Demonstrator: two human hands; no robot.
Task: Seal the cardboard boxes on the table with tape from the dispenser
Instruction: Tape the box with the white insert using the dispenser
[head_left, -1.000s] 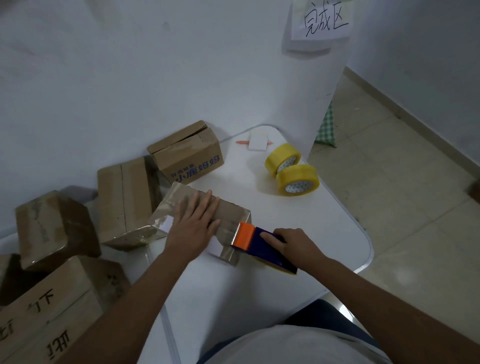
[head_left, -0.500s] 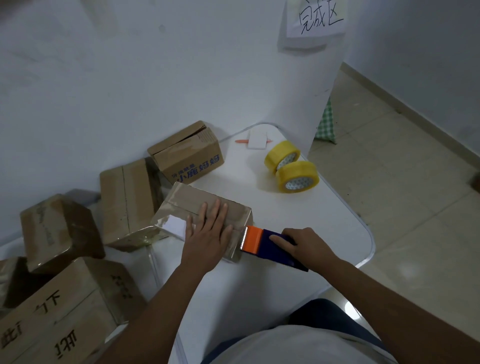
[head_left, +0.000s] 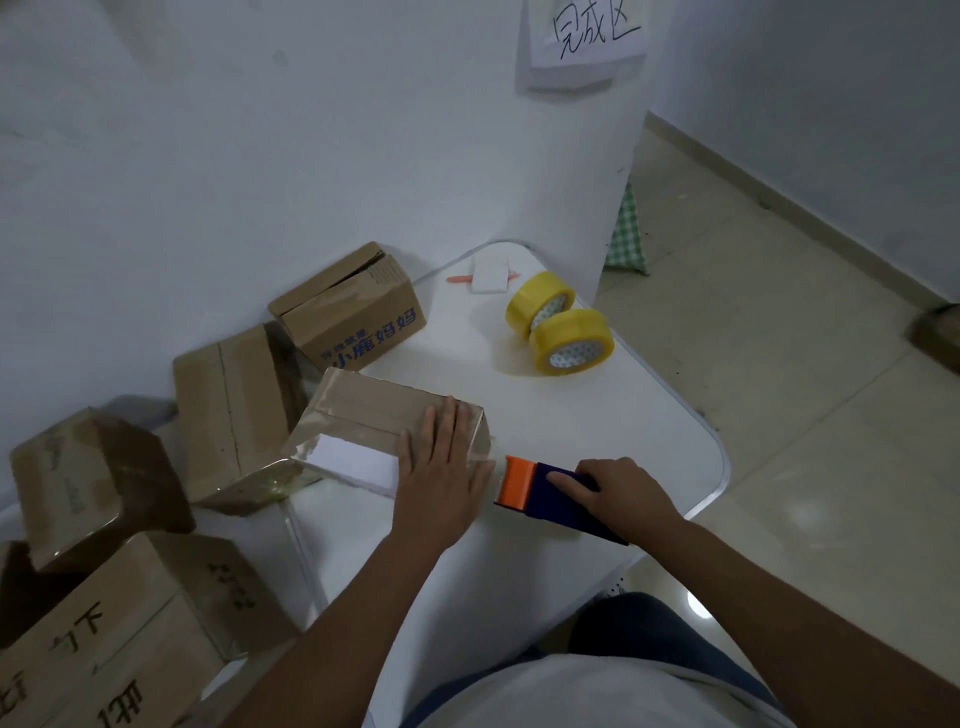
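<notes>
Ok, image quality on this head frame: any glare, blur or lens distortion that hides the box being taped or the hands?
Head view: dim, bluish light, soft overall. Wide-angle bending curves the wall edges and table rim. Glossy tape on the box glints faintly at its near edges. The left hand, right hand and dispenser stay readable; a bright floor reflection sits beside the person's leg.

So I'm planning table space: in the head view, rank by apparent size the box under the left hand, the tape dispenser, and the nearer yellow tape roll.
1. Brown cardboard box
2. Orange-and-blue tape dispenser
3. Nearer yellow tape roll, though it lies farther away, so close to the dispenser.
</notes>
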